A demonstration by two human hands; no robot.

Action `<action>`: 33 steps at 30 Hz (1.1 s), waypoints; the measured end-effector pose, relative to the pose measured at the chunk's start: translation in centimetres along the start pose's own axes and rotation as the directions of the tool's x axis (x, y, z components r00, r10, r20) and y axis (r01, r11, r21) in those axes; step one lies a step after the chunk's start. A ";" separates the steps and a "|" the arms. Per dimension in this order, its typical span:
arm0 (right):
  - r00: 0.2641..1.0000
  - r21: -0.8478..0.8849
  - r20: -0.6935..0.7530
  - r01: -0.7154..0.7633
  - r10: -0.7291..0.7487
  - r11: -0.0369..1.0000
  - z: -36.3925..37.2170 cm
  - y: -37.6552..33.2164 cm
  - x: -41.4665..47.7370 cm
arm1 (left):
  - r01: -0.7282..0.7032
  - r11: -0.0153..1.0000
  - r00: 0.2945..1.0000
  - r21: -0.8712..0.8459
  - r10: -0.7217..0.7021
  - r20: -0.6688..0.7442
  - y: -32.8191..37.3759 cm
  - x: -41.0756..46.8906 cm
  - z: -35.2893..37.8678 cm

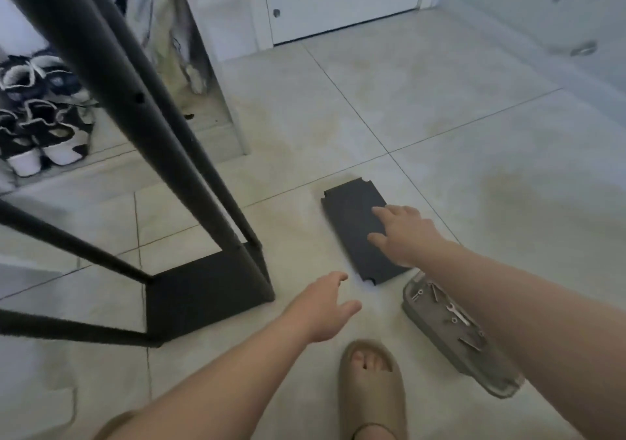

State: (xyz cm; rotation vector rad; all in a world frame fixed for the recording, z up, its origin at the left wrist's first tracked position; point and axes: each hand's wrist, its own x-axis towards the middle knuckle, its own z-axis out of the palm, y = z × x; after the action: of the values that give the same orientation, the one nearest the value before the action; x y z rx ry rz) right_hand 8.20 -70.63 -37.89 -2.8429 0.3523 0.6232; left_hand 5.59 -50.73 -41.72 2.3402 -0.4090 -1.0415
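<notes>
While the panel (pixel 352 229) lies flat on the floor, the right hand (pixel 403 233) is the nearer 1.
Panel sits between the rack base (pixel 210 290) and the screw tray (pixel 498 385). Its long axis runs away from the body, near end skewed slightly right. Right hand is over the right long edge about mid-length, fingers spread and fairly straight, gripping nothing. Contact or hover: cannot tell. Left hand (pixel 325 307) is short of the near-left corner, clearly apart, wide open, thumb out, empty. My read: a 2-hand lift by the long edges, and the left must close the gap first.
</notes>
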 end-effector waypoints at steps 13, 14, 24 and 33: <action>0.978 0.091 0.110 -0.189 0.179 0.978 10.2 9.1 15.0 | 0.193 0.856 0.966 -0.479 -0.252 -0.060 -2.2 19.8 6.8; 0.971 0.104 0.138 -0.210 0.195 0.972 10.8 9.2 15.2 | 0.191 0.844 0.964 -0.501 -0.258 -0.069 -2.1 20.3 7.1; 0.962 0.505 0.055 -0.259 0.269 0.823 8.9 8.8 14.4 | 0.166 0.844 0.940 -0.510 -0.293 -0.178 -1.0 19.9 5.4; 0.922 0.882 -0.040 -0.149 0.386 0.447 0.2 8.1 4.5 | -0.079 0.957 0.943 -0.278 -0.018 -0.332 5.3 11.0 -2.8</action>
State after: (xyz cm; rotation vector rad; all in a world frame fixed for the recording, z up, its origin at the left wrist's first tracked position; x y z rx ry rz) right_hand 9.85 -79.15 -41.24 -1.8327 0.8912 0.0499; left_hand 14.57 -59.24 -43.51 2.1790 -0.1501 -0.6234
